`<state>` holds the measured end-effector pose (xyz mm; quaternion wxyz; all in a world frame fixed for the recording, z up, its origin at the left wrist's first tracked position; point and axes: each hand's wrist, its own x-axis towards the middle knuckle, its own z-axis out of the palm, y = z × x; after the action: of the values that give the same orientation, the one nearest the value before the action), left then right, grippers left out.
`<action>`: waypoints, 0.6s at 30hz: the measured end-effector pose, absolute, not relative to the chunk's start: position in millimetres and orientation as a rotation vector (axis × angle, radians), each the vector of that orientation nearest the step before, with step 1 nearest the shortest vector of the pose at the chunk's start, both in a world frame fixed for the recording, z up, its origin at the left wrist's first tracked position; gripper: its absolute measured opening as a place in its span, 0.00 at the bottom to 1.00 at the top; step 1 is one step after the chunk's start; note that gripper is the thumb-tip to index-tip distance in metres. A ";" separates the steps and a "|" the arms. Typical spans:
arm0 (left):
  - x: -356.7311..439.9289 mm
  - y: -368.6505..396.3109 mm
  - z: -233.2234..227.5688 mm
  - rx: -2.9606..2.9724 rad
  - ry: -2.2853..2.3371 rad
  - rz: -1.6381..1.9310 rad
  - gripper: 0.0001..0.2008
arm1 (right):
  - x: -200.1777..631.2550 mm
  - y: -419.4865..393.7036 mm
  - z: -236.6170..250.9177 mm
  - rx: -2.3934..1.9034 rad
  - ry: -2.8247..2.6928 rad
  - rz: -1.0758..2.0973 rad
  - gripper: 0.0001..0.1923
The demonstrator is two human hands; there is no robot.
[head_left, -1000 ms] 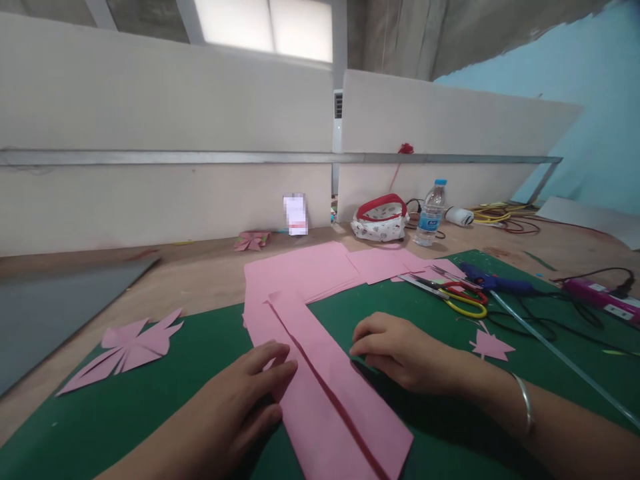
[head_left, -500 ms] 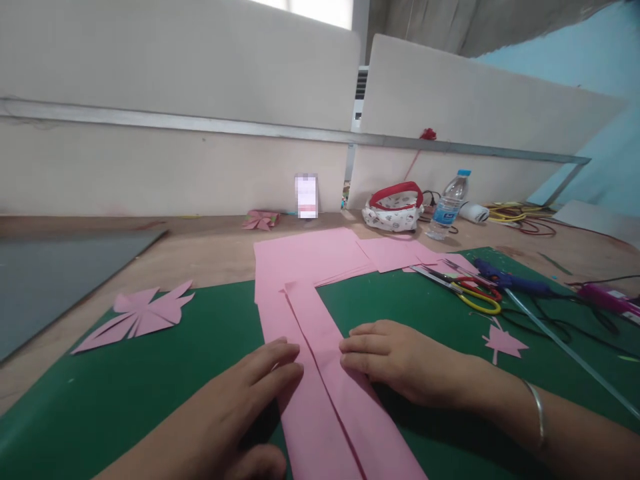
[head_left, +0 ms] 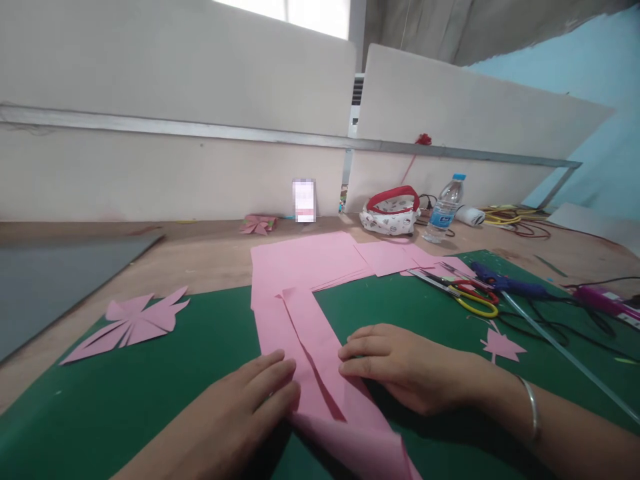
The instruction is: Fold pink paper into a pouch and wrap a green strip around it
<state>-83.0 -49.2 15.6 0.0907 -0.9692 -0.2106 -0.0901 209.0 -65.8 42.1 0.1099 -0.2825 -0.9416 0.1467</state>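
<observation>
Pink paper, a long folded strip (head_left: 320,360), lies on the green cutting mat (head_left: 150,407) near the front edge of the tabletop (head_left: 200,257), running from the person's hands back toward a stack of pink sheets (head_left: 305,260) at the mat's far edge. The left hand (head_left: 240,413) lies flat with fingers stretched out, pressing the strip's left side, and the near end of the strip curls up just beside it. The right hand (head_left: 395,363) rests palm down with fingers loosely curled, its fingertips touching the strip's right flap; a thin metal bracelet (head_left: 531,413) sits on that wrist. Neither hand grips anything; both only press on the paper. Toward the left edge of the mat lies a cut pink paper shape (head_left: 130,323) with pointed petals. To the right, well apart from the hands, are scissors with red and yellow handles (head_left: 465,293), a blue glue gun (head_left: 505,285) and a small pink cutout (head_left: 503,345). Along the far edge of the tabletop, against the white partition, stand a water bottle (head_left: 444,210), a white pouch with red trim (head_left: 393,215) and a small folded pink flower (head_left: 259,225).
</observation>
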 end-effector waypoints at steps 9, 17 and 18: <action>-81.7 -60.1 21.9 -3.023 -0.756 -0.456 0.33 | 205.9 -69.6 36.5 -0.964 -2.808 0.311 0.22; -67.9 -66.7 21.0 -2.947 -0.482 -0.546 0.14 | 207.1 -72.4 49.5 -0.797 -2.786 0.542 0.26; -67.2 -68.9 20.7 -2.943 -0.470 -0.575 0.16 | 208.2 -71.9 51.5 -0.765 -2.785 0.577 0.28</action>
<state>-67.2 -68.9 20.7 0.0530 -0.9682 -0.1547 -0.1892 208.2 -71.9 51.5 0.0979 -0.2585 -0.9410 0.1951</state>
